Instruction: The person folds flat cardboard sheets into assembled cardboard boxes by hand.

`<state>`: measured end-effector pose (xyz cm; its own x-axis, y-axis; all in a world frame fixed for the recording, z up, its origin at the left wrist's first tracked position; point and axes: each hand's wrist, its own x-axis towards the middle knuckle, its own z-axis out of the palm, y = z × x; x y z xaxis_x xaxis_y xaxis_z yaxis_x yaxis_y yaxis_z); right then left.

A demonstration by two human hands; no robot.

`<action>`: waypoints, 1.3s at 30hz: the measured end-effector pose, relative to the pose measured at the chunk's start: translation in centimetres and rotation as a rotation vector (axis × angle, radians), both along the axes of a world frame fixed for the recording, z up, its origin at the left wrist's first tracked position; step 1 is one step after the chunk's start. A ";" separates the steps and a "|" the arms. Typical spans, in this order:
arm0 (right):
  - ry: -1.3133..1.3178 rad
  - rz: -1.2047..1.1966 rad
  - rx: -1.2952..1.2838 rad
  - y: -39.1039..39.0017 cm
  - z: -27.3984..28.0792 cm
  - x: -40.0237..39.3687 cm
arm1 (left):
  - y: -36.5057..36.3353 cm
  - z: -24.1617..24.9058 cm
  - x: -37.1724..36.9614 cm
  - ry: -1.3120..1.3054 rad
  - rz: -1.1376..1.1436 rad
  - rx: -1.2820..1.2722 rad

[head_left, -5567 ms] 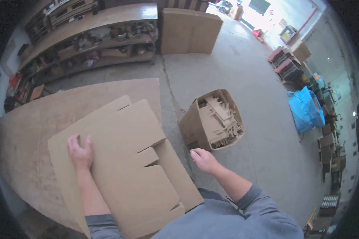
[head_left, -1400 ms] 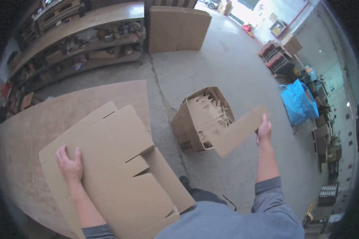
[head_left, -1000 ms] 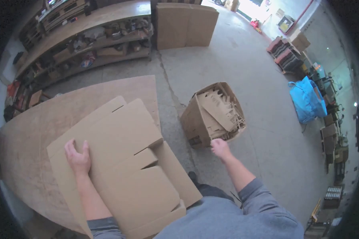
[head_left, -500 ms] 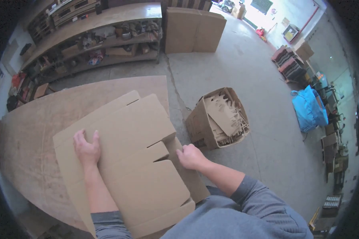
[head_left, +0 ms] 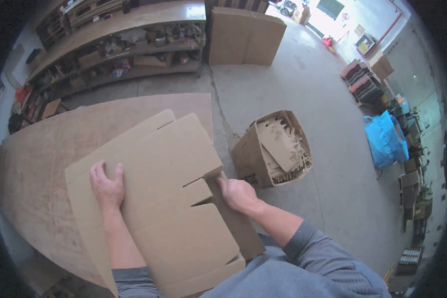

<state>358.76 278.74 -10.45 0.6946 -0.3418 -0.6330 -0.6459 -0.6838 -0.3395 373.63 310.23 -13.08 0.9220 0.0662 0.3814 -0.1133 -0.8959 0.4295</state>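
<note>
Moved from beside the scrap box [head_left: 250, 158], the right hand [head_left: 240, 195] grips the side flap [head_left: 246, 236]; the left hand [head_left: 108, 189], spread on the cardboard [head_left: 166, 161], likely steadies it.

Grey floor [head_left: 328, 134] with a long crack [head_left: 224, 115], brown tabletop [head_left: 39, 149] at left, cluttered shelving [head_left: 134, 22] beyond it, grilled window [head_left: 331, 7] and bright light at top right, pale wall [head_left: 418, 54] along the right.

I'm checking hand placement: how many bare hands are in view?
2: the left hand resting on the cardboard sheet, the right hand gripping the cardboard strip along its edge. No other hand shows.
</note>
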 end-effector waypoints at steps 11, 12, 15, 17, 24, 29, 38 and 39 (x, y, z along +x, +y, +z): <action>-0.142 0.084 0.094 -1.8 -2.6 -0.2 | 1.0 0.4 -0.4 0.066 -0.038 -0.032; -0.118 0.076 0.106 -1.9 -3.1 -0.3 | 1.1 0.4 -0.7 0.079 -0.035 -0.030; -0.075 0.053 0.099 -3.0 -3.1 0.3 | 0.7 0.6 -0.6 0.060 -0.021 -0.056; -0.033 0.063 0.031 -3.8 -1.8 0.5 | 0.7 0.6 -0.6 0.054 -0.026 -0.077; -0.593 -0.673 -0.466 -29.3 5.0 -11.0 | -0.1 0.4 -0.5 0.116 0.025 0.101; -1.220 -1.268 -0.071 -33.9 2.2 -12.5 | 1.0 -0.7 0.4 0.070 0.034 0.137; -0.225 -1.168 -0.024 -26.0 -18.0 -15.0 | 1.1 -0.7 0.4 0.077 0.035 0.094; -0.183 -1.138 -0.006 -24.6 -17.9 -15.2 | 0.9 -0.7 0.3 0.085 0.038 0.093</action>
